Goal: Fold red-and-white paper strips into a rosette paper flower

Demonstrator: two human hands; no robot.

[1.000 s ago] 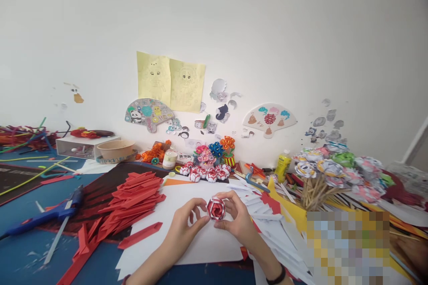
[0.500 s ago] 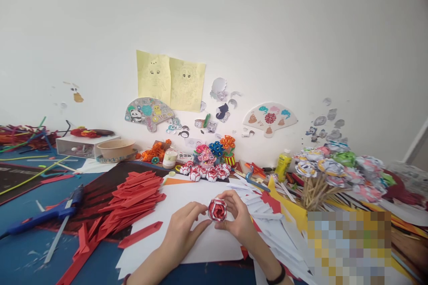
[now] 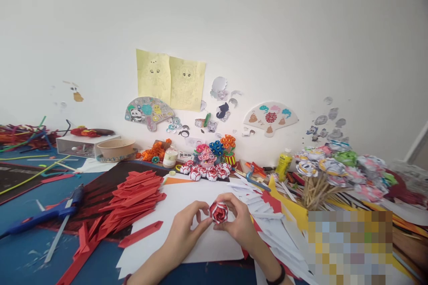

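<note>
Between my two hands is a small red and white paper flower (image 3: 219,211), its rolled centre facing me. My left hand (image 3: 187,227) pinches its left side with thumb and fingertips. On the other side my right hand (image 3: 239,220) grips it with curved fingers over the top and the thumb below. A white paper sheet (image 3: 160,249) lies beneath. To the left is a heap of folded red paper strips (image 3: 137,200), with a single strip (image 3: 140,234) lying apart on the sheet. Folded white paper strips (image 3: 264,213) spread out to the right.
Several finished red and white flowers (image 3: 212,173) sit at the back of the sheet. A blue glue gun (image 3: 47,218) lies at left with a glue stick in it. A bunch of stick-stemmed paper flowers (image 3: 332,169) and a yellow bottle (image 3: 284,164) stand at right.
The flower has tilted slightly and shifted a little to the right in my fingers. My left fingers have bent more around its side. The things on the table have stayed put.
</note>
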